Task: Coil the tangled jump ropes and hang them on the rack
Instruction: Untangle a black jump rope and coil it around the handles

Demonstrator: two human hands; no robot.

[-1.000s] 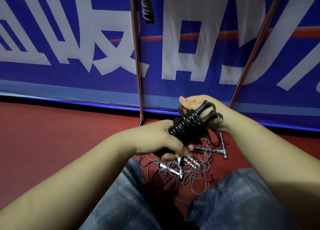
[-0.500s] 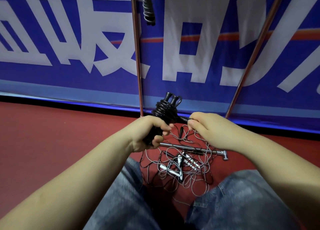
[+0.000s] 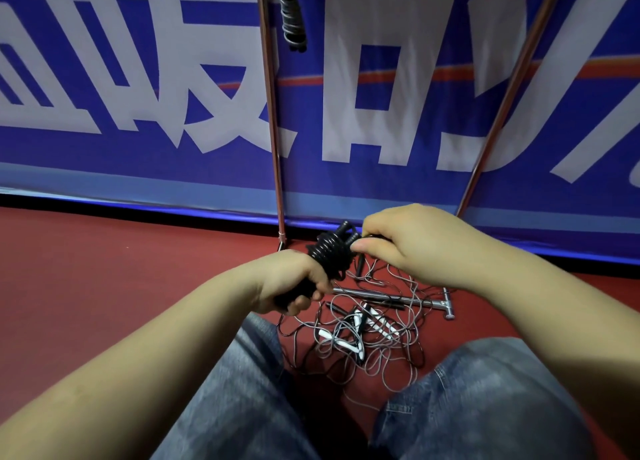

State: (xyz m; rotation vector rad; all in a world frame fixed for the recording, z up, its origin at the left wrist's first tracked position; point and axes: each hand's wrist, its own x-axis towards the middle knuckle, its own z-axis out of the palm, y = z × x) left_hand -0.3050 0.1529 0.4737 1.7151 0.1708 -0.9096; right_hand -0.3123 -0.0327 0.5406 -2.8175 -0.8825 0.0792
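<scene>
Red floor [image 3: 104,286]; left hand [image 3: 294,283] grips coiled black rope [image 3: 329,251] base, right hand [image 3: 408,241] pinches top.

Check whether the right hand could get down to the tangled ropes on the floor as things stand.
Probably not at once: the right hand pinches the end of the black coiled rope that the left hand grips. The tangled ropes lie uncovered just below it.

Single head-worn wide-angle view, looking forward and down from close above the person's lap. Both forearms enter from 6 o'clock; the hands [image 3: 408,248] meet near centre. The red floor [image 3: 104,269] fills the middle band, and the blue banner [image 3: 398,78] spans 12 o'clock.
</scene>
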